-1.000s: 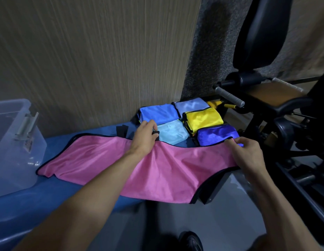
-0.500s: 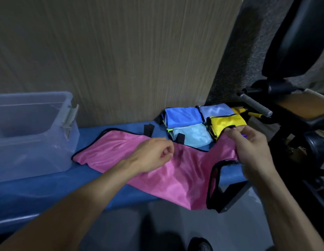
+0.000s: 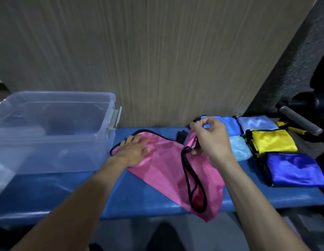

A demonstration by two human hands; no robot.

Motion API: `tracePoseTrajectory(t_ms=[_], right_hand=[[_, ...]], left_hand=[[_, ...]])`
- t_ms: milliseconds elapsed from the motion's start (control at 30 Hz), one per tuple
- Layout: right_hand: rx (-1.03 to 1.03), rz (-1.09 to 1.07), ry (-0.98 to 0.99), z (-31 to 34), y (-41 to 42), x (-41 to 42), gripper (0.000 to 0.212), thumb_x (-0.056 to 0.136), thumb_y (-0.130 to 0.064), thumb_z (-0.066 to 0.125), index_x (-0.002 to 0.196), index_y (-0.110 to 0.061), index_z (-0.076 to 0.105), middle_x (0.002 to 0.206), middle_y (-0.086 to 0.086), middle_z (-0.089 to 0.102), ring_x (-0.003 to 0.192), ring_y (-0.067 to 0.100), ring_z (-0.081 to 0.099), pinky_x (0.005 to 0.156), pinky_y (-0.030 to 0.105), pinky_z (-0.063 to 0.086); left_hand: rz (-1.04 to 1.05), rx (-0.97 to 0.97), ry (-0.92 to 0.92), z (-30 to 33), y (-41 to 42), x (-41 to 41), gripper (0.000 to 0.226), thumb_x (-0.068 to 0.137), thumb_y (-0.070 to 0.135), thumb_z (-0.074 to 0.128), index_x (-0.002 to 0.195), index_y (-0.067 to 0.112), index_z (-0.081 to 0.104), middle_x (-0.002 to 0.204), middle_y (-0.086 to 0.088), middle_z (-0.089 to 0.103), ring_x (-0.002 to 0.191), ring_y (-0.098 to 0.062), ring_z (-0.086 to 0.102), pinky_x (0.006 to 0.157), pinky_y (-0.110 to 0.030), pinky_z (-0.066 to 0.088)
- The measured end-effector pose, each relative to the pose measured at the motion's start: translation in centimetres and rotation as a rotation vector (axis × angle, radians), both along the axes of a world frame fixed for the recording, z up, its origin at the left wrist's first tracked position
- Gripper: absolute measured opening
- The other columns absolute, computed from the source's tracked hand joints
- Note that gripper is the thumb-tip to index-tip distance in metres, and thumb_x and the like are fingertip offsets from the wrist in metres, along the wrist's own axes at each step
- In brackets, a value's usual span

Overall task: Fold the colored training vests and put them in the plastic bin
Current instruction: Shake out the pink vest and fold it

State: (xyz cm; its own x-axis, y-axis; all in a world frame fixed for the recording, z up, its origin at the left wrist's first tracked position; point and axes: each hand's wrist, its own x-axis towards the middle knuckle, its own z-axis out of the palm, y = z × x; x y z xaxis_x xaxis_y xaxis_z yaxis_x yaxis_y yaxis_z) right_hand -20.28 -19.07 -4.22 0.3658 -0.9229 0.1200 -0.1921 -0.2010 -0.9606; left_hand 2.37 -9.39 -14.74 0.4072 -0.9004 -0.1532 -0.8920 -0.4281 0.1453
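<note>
The step in hand is folding the pink vest (image 3: pixel 157 165), which lies on the blue worktop (image 3: pixel 139 198) at centre frame, just right of the clear plastic bin (image 3: pixel 54 131). Of the two hands, the left hand (image 3: pixel 134 153) lies flat, fingers straight, pressing the vest's left end; the right hand (image 3: pixel 210 136) pinches a raised edge above the cloth. The vest's long axis runs from centre-left down toward lower right, where a black-trimmed armhole hangs near the worktop's front edge. Next, I judge, the lifted part should be carried leftward and laid flat. Folded vests (image 3: pixel 273 142) sit at right.
</note>
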Motion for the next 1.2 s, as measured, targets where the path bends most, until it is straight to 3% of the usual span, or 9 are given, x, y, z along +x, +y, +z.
tracePoseTrajectory(t_ms=[100, 233, 300, 433, 567, 667, 767, 833, 1200], right_hand=[[0.004, -0.020, -0.014, -0.8, -0.3, 1.1, 0.018, 0.085, -0.028, 0.068, 0.070, -0.022, 0.058, 0.053, -0.002, 0.055, 0.047, 0.023, 0.057, 0.056, 0.052, 0.057], [0.060, 0.016, -0.044, -0.9, -0.2, 2.6, 0.012, 0.093, -0.012, 0.062, 0.082, -0.011, 0.057, 0.045, -0.003, 0.054, 0.035, 0.017, 0.055, 0.048, 0.037, 0.053], [0.086, 0.043, -0.026, -0.8, 0.2, 4.4, 0.010, 0.095, -0.010, 0.059, 0.085, -0.008, 0.055, 0.044, 0.001, 0.057, 0.033, 0.019, 0.056, 0.040, 0.031, 0.050], [0.093, 0.091, 0.055, -0.8, 1.1, 9.7, 0.017, 0.094, -0.015, 0.057, 0.077, -0.012, 0.055, 0.049, 0.009, 0.065, 0.041, 0.026, 0.065, 0.042, 0.031, 0.052], [0.201, 0.271, 0.249, -2.2, 2.6, 13.8, 0.026, 0.099, -0.029, 0.060, 0.084, -0.007, 0.062, 0.070, 0.017, 0.073, 0.061, 0.031, 0.074, 0.058, 0.045, 0.063], [0.170, 0.291, 0.294, -3.8, 2.5, 13.1, 0.019, 0.099, -0.031, 0.061, 0.085, -0.019, 0.059, 0.080, 0.012, 0.073, 0.068, 0.028, 0.075, 0.063, 0.043, 0.064], [-0.100, 0.322, 0.394, -4.6, 0.9, 9.1, 0.008, 0.093, -0.023, 0.059, 0.088, -0.022, 0.065, 0.077, 0.003, 0.075, 0.066, 0.023, 0.073, 0.068, 0.041, 0.063], [-0.382, 0.304, 0.526, -5.1, -0.2, 5.6, 0.008, 0.088, -0.020, 0.061, 0.086, -0.024, 0.068, 0.074, -0.005, 0.074, 0.070, 0.021, 0.070, 0.073, 0.038, 0.059], [-0.795, 0.345, 0.787, -8.1, -2.3, -2.6, 0.013, 0.081, -0.016, 0.070, 0.091, -0.022, 0.075, 0.091, -0.005, 0.066, 0.084, 0.023, 0.054, 0.076, 0.040, 0.053]], left_hand=[[-0.023, -0.097, -0.044, 0.3, 0.4, 0.9, 0.054, 0.106, 0.045, 0.039, 0.158, 0.032, 0.028, 0.165, 0.003, 0.022, 0.142, -0.028, 0.027, 0.117, -0.045, 0.027], [-0.082, 0.055, 0.025, -0.1, 1.3, 1.1, 0.062, 0.104, 0.057, 0.033, 0.161, 0.036, 0.017, 0.170, 0.005, 0.006, 0.155, -0.024, 0.003, 0.126, -0.046, 0.004], [-0.045, -0.123, 0.074, 0.2, 1.4, 1.5, 0.049, 0.104, 0.049, 0.044, 0.150, 0.033, 0.044, 0.161, 0.004, 0.031, 0.150, -0.025, 0.021, 0.123, -0.044, 0.017], [0.375, -0.643, 0.710, 1.1, 0.8, 1.5, 0.044, 0.098, 0.060, 0.046, 0.103, 0.026, 0.072, 0.106, 0.002, 0.074, 0.103, -0.023, 0.068, 0.098, -0.043, 0.053], [0.597, -0.677, 1.201, 0.4, 0.1, 2.3, 0.072, 0.083, 0.085, 0.042, 0.102, 0.024, 0.076, 0.101, -0.005, 0.078, 0.100, -0.026, 0.074, 0.098, -0.049, 0.056], [0.601, -0.540, 1.068, 0.0, -0.4, 2.2, 0.088, 0.070, 0.096, 0.048, 0.116, 0.025, 0.074, 0.117, 0.000, 0.074, 0.112, -0.020, 0.067, 0.104, -0.041, 0.049], [0.538, -0.494, 0.819, -0.1, -1.0, 1.2, 0.042, 0.092, 0.050, 0.068, 0.122, 0.022, 0.062, 0.116, 0.006, 0.065, 0.109, -0.016, 0.060, 0.094, -0.029, 0.045], [0.479, -0.483, 0.697, -0.2, -1.3, 0.8, 0.042, 0.091, 0.031, 0.073, 0.128, 0.022, 0.056, 0.119, 0.004, 0.062, 0.112, -0.019, 0.059, 0.095, -0.028, 0.045], [0.431, -0.797, 0.447, -0.3, -3.3, 1.9, 0.044, 0.098, -0.006, 0.045, 0.129, 0.019, 0.064, 0.120, -0.005, 0.068, 0.111, -0.020, 0.063, 0.096, -0.019, 0.041]])
